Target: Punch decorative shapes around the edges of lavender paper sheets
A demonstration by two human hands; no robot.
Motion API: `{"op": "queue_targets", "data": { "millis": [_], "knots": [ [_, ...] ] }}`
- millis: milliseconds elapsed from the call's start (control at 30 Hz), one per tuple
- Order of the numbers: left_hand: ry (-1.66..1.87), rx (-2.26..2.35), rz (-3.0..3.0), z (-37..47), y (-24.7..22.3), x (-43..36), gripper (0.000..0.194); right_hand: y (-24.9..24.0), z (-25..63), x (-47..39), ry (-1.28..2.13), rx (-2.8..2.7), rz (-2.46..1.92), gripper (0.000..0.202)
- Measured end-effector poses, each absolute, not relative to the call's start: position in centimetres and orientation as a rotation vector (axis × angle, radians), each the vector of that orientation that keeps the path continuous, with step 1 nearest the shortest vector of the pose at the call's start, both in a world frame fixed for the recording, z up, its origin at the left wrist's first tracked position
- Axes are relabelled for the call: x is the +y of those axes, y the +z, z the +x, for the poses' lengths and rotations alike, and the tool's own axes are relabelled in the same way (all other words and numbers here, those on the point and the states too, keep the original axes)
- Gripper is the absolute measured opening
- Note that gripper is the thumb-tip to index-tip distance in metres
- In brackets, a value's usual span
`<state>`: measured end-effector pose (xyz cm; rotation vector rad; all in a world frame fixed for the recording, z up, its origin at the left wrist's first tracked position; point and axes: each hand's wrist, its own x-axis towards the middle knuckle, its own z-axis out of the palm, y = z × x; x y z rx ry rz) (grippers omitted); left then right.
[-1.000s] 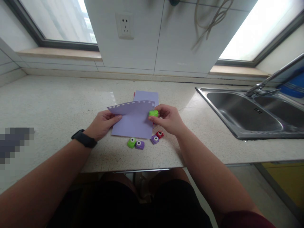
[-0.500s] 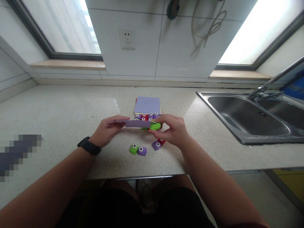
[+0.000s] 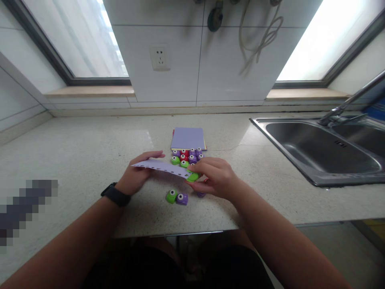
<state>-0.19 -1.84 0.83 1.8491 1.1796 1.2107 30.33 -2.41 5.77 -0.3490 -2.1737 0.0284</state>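
Note:
My left hand (image 3: 138,172) is closed on the left end of a light purple sheet of paper (image 3: 164,165), which shows a row of small punched holes along its near edge. In my right hand (image 3: 218,176) is a green craft punch (image 3: 193,176), its mouth on the paper's right end. Behind the paper, several purple, red and green punches (image 3: 183,157) stand grouped. Nearer me lie a green punch (image 3: 171,196) and a purple punch (image 3: 182,198), side by side. Another purple punch (image 3: 201,194) is mostly hidden under my right hand.
A stack of coloured paper (image 3: 188,138), purple on top, lies behind the punches. To the right, a steel sink (image 3: 297,144) with a faucet (image 3: 337,114) is set into the speckled counter (image 3: 90,144). A socket (image 3: 160,57) is on the tiled wall.
The paper has tilted, its right end now lower, so the row of holes shows. My right hand and the green punch have come down slightly; the whole view has shifted a little.

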Motion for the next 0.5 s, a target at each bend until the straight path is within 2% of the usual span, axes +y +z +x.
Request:
{"op": "queue_targets", "data": {
  "millis": [500],
  "knots": [
    [1.225, 1.168, 1.873, 0.31, 1.26, -1.74, 0.024, 5.36, 30.09, -2.34, 0.032, -2.159, -0.341, 0.017]
  ]
}}
